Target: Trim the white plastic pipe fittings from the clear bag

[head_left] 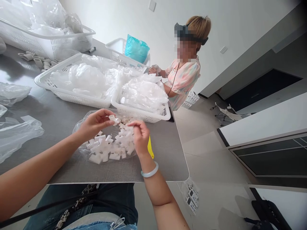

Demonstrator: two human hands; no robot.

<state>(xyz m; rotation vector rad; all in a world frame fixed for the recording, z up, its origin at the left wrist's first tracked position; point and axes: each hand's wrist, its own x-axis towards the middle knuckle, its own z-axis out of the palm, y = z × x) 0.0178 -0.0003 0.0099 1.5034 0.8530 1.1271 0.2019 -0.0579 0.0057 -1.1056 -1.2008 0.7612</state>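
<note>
My left hand (96,123) pinches a small white plastic pipe fitting (114,119) between thumb and fingers, above a heap of the same white fittings (107,150) lying on a clear plastic sheet on the grey table (163,163). My right hand (141,137) is beside it, fingers curled on a thin clear plastic bag (128,131) held over the heap. A pale bangle sits on my right wrist. A yellow object (151,148) shows partly behind my right hand.
White baskets (72,95) (141,113) full of clear plastic bags stand behind the heap, with more baskets farther back. Loose bags (14,134) lie at the left. A person (184,73) works at the table's far end. The table edge is close at right.
</note>
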